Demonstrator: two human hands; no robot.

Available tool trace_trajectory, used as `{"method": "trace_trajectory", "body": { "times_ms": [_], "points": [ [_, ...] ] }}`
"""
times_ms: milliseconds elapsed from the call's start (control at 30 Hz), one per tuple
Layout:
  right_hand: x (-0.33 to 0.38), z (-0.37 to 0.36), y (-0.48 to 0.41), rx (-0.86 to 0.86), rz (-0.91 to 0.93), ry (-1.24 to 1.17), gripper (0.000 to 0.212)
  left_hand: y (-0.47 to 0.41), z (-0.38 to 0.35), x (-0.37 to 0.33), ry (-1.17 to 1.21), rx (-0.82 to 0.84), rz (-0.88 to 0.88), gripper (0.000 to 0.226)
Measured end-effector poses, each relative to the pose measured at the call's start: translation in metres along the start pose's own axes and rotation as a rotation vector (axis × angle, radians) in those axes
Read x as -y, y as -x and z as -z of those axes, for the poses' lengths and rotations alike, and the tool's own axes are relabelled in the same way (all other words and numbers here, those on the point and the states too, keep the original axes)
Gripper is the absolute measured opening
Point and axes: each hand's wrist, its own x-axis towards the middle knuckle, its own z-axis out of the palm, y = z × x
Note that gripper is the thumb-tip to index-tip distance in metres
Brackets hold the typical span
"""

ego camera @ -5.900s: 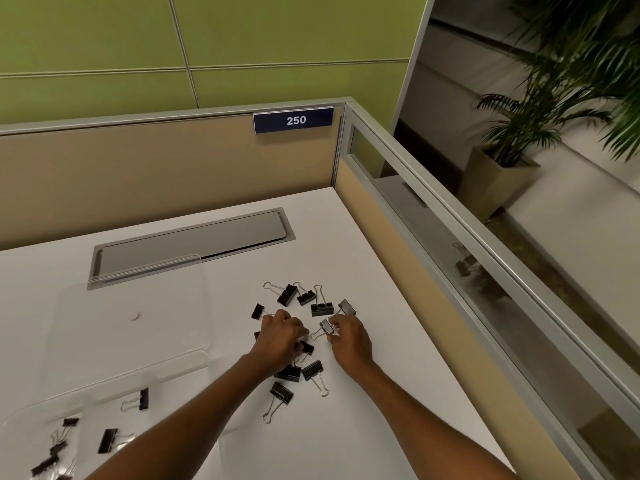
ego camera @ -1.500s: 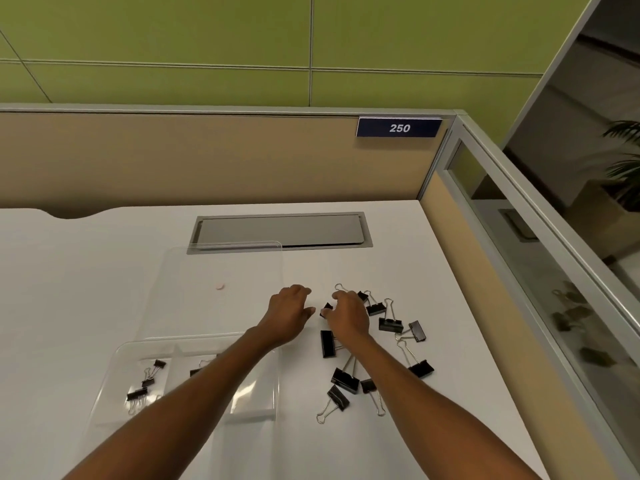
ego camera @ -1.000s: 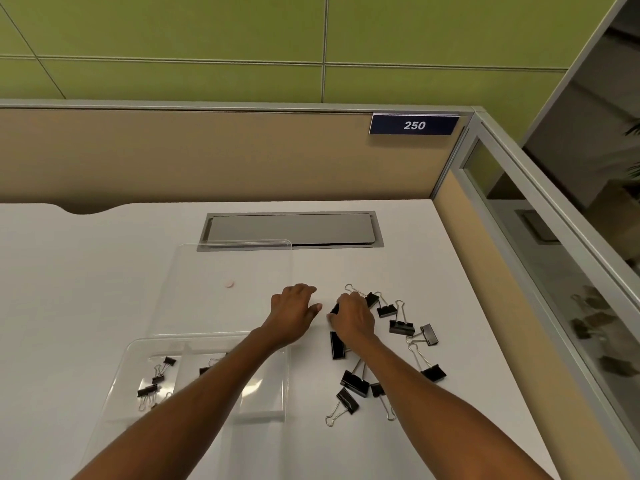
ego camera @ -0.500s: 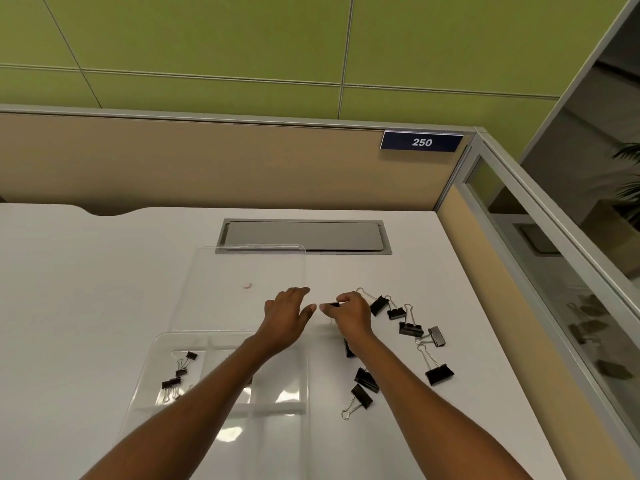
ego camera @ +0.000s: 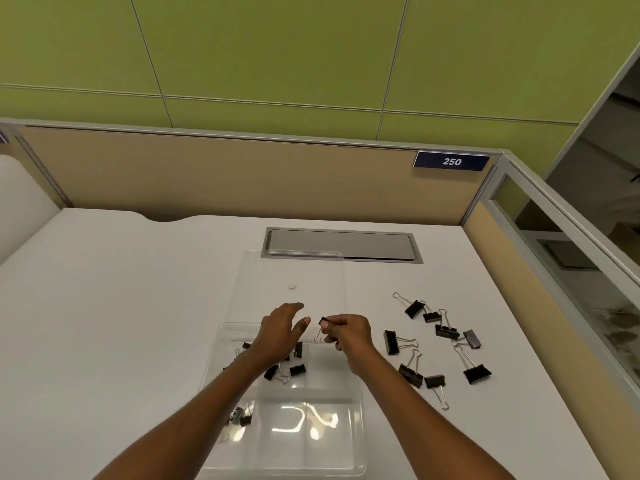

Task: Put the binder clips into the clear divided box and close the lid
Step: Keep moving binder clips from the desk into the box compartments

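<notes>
The clear divided box (ego camera: 358,403) lies on the white desk in front of me, its lid (ego camera: 291,271) folded open flat behind it. Several black binder clips (ego camera: 292,370) lie in its compartments. My right hand (ego camera: 348,332) pinches a small black binder clip (ego camera: 323,321) above the box's far edge. My left hand (ego camera: 282,329) hovers beside it with fingers straight, holding nothing. Several loose binder clips (ego camera: 443,330) are scattered on the desk to the right of the box.
A grey cable hatch (ego camera: 343,244) is set in the desk behind the lid. Beige partition walls (ego camera: 242,178) close the desk at the back and right, with a "250" sign (ego camera: 452,161). A small pink dot (ego camera: 292,286) shows under the lid.
My right hand picked a clip out of the pile and carried it left, over the box. My left hand moved with it. The view shifted left too.
</notes>
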Motion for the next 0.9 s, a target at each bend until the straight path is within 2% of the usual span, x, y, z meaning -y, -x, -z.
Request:
{"method": "trace_trajectory", "body": {
  "times_ms": [200, 367, 500, 667, 733, 900],
  "points": [
    [-0.012, -0.038, 0.02, 0.005, 0.084, 0.147, 0.008, 0.023, 0.024, 0.031, -0.041, 0.013, -0.009, 0.053],
    [-0.025, -0.062, 0.025, -0.1, 0.121, 0.35, 0.021, 0.034, 0.034, 0.048, -0.103, 0.028, -0.04, 0.043],
    [-0.029, -0.079, 0.025, -0.126, 0.142, 0.506, 0.032, 0.038, 0.04, 0.055, -0.131, 0.046, -0.056, 0.051],
    [-0.028, -0.09, 0.03, -0.116, 0.171, 0.641, 0.036, 0.04, 0.043, 0.058, -0.186, 0.072, -0.11, 0.074],
    [-0.029, -0.091, 0.032, -0.134, 0.182, 0.652, 0.039, 0.039, 0.043, 0.058, -0.205, 0.066, -0.128, 0.074],
    [-0.022, -0.075, 0.033, -0.222, 0.22, 0.564, 0.031, 0.031, 0.036, 0.053, -0.198, 0.04, -0.176, 0.075]
  ]
}}
